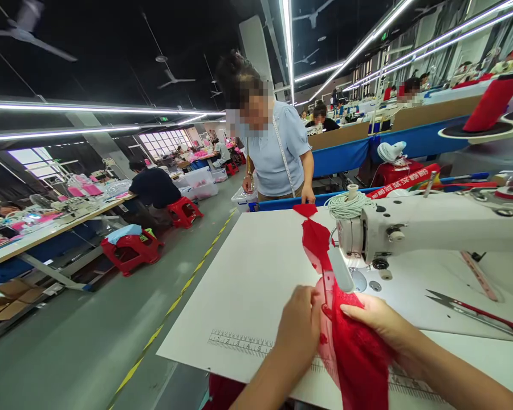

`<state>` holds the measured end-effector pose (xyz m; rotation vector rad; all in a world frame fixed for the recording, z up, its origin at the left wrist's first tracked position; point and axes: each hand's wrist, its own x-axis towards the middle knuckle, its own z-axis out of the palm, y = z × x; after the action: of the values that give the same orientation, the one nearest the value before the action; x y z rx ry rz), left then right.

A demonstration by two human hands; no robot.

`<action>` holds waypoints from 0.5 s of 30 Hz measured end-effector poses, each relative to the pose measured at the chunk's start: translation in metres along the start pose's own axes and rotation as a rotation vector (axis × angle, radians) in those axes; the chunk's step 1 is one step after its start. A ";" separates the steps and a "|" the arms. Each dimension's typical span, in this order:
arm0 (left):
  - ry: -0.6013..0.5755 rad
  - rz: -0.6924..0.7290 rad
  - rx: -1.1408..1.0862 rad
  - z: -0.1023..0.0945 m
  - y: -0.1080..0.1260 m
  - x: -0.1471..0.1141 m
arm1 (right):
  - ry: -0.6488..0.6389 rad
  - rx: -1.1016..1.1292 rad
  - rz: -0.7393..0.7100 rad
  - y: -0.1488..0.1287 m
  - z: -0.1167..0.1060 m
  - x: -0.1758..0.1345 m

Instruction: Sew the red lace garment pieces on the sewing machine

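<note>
Red lace fabric [359, 359] with a sheer, patterned strip along its left side hangs over the table's front edge. My left hand [301, 319] has its fingers closed on the sheer edge. To its right, my right hand [374, 322] grips the lace, thumb on top. The upper end of the fabric lies by the needle area of a white sewing machine [406, 222], whose needle is hidden behind a pale guard. Beyond it, red cut pieces [316, 239] trail toward the far table edge, where a co-worker's hand [308, 195] touches the end one.
Thread snips [474, 313] lie at the right of the white tabletop [239, 273]. A printed ruler [239, 341] runs along the front edge. Pale cord [346, 205] is coiled on the machine head. A co-worker in light blue [277, 154] stands behind the table. Red stools [130, 250] stand left.
</note>
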<state>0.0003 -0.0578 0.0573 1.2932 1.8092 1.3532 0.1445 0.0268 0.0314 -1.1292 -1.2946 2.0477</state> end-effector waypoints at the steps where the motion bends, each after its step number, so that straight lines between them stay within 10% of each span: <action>1: 0.044 0.001 0.007 -0.004 -0.001 0.014 | 0.000 -0.018 -0.011 0.001 0.000 0.000; 15: -0.067 -0.217 -0.322 0.005 -0.009 0.016 | 0.186 -0.534 -0.385 0.004 -0.009 0.008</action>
<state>-0.0052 -0.0411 0.0493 0.9343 1.5568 1.3926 0.1479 0.0355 0.0223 -1.1361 -1.8505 1.3236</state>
